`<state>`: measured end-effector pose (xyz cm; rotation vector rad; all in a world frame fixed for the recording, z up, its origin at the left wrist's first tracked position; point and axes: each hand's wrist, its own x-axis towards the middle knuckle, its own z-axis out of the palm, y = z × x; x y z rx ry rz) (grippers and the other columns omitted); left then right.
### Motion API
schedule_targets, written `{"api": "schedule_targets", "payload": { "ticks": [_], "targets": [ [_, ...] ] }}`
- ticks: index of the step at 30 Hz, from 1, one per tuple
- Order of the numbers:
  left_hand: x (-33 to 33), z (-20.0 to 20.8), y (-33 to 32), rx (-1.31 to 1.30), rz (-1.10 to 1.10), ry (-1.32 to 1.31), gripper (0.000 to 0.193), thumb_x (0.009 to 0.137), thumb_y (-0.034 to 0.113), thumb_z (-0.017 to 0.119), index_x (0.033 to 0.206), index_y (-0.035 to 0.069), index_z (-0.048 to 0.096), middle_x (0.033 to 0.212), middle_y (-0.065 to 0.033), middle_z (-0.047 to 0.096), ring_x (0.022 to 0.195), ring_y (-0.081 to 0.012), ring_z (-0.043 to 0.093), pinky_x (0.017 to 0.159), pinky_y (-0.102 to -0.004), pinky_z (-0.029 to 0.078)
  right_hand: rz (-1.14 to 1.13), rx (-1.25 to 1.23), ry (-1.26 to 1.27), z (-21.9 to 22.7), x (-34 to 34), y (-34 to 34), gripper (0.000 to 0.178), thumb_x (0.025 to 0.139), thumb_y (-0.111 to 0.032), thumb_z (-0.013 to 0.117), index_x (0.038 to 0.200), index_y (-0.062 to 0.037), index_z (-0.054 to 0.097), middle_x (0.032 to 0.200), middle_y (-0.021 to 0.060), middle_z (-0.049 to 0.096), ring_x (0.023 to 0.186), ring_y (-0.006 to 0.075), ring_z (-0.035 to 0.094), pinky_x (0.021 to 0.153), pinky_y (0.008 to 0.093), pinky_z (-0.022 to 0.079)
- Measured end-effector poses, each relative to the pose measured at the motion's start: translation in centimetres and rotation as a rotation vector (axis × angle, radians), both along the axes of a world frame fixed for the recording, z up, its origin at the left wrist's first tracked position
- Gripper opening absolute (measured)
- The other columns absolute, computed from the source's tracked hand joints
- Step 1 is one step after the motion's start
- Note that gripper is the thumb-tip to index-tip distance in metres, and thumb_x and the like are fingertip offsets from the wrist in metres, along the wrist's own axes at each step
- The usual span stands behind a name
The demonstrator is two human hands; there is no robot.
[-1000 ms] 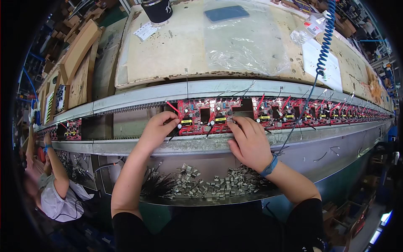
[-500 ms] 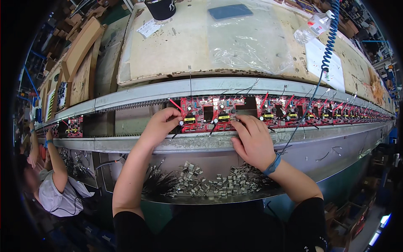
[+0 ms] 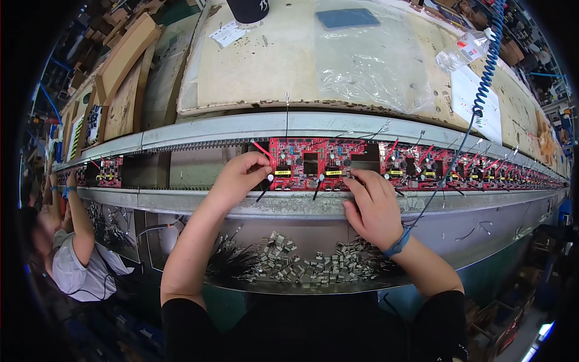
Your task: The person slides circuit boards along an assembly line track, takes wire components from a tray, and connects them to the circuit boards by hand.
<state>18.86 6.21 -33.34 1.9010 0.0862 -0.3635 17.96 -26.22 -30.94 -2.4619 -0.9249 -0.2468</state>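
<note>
A red circuit board with yellow-labelled parts lies between two metal rails ahead of me. My left hand is at its left edge, thumb and forefinger pinched together beside a small round capacitor; what they grip is hidden. A red wire sticks up just above those fingertips. At the board's lower right, my right hand rests with its forefinger touching the edge and its thumb held apart, nothing visible inside it. A thin black wire with a metal tip rises from the board's far side.
More red boards line the track rightward. Below the near rail, a metal tray holds silvery clips and black wires. A coiled blue hose hangs at right. A co-worker works at far left.
The whole view has shifted slightly, so the bench and boards appear farther right. Both hands stay at the same board, in nearly the same poses.
</note>
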Motion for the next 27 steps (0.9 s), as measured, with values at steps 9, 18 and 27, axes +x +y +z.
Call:
{"api": "schedule_targets", "payload": {
  "ticks": [9,18,27],
  "targets": [
    [-0.2,-0.01,-0.06,0.004,0.013,-0.035,0.008,0.097,0.002,0.066,0.104,0.0,0.07,0.096,0.0007,0.068,0.09,-0.0067,0.059,0.082,-0.0248,0.048,0.008,-0.011,-0.002,-0.13,0.12,-0.13,0.044,0.083,-0.016,0.071,0.124,-0.0051,0.062,0.128,0.0156,0.057,0.118,0.0366,0.058,0.097,0.0475,0.047],
    [-0.31,-0.47,0.24,-0.038,0.009,-0.022,0.011,0.097,0.003,0.066,0.107,-0.001,0.071,0.098,-0.0005,0.069,0.09,-0.0073,0.06,0.083,-0.0251,0.048,0.018,-0.017,0.004,-0.04,0.16,-0.22,0.044,0.082,-0.016,0.072,0.124,-0.0047,0.062,0.129,0.0157,0.057,0.118,0.0367,0.057,0.096,0.0478,0.047],
    [-0.4,-0.37,0.15,-0.041,0.01,-0.057,0.011,0.097,0.004,0.067,0.106,0.0,0.071,0.098,-0.0007,0.068,0.09,-0.0075,0.06,0.082,-0.0254,0.048,0.018,0.007,0.018,-0.01,0.14,-0.15,0.045,0.081,-0.012,0.071,0.124,-0.0045,0.061,0.129,0.0163,0.058,0.117,0.0386,0.058,0.098,0.0484,0.046]
  ]
}}
